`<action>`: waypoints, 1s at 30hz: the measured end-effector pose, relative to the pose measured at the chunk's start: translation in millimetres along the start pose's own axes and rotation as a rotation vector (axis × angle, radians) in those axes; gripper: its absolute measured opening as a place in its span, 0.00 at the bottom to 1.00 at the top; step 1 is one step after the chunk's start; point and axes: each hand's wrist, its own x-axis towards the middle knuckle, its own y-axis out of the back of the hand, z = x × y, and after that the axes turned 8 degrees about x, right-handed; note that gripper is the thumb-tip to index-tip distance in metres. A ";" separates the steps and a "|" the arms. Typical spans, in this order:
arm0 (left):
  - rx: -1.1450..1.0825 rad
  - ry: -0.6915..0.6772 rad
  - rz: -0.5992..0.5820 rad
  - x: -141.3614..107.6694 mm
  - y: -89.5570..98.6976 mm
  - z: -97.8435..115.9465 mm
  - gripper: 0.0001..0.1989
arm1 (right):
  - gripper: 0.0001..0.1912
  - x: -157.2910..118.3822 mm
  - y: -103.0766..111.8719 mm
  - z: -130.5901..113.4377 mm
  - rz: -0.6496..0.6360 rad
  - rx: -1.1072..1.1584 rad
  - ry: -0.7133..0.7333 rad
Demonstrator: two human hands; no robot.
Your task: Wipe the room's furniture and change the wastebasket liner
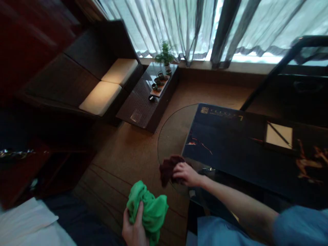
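My right hand presses a dark maroon cloth against the near left rim of a round glass table. My left hand is low in the view, its fingers closed around a bunched bright green cloth held over the carpet. A large dark blue mat with gold print covers most of the glass top, just right of the maroon cloth.
A notepad with a pen lies on the mat. A low dark coffee table carries a tea set and a small plant by the curtained window. A cushioned bench stands left. White bedding is bottom left.
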 end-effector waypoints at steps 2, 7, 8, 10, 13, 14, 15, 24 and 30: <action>-0.117 -0.095 -0.062 14.4 -19.0 49.6 0.37 | 0.20 -81.1 -17.1 -32.8 -0.037 0.064 -0.061; -0.369 -0.548 -0.320 1.5 -130.0 171.0 0.34 | 0.25 -203.4 22.9 -38.7 0.662 -0.246 -0.707; -0.333 -0.608 -0.336 -11.8 -158.9 186.7 0.34 | 0.27 -207.5 25.5 -39.3 0.794 -0.297 -0.840; -0.123 -0.707 -0.355 -52.4 -211.0 199.7 0.39 | 0.31 -203.7 11.3 -46.3 0.898 -0.296 -0.989; 0.203 -0.938 -0.556 -141.5 -255.7 159.8 0.44 | 0.36 -203.3 -45.9 -72.3 0.693 -0.133 -0.837; 0.254 -1.028 -0.696 -174.1 -261.1 131.8 0.42 | 0.36 -213.1 -66.9 -84.3 0.626 -0.088 -0.786; 0.278 -1.105 -0.873 -205.9 -263.5 99.4 0.39 | 0.35 -229.8 -85.4 -97.4 0.580 -0.054 -0.761; 0.669 -0.738 -0.948 -374.2 -281.0 -51.0 0.41 | 0.28 -546.5 -23.8 -231.3 1.597 0.323 -1.253; 0.597 -0.441 -0.749 -321.2 -228.1 -113.8 0.40 | 0.44 -676.5 133.8 -180.9 1.682 -0.081 -1.374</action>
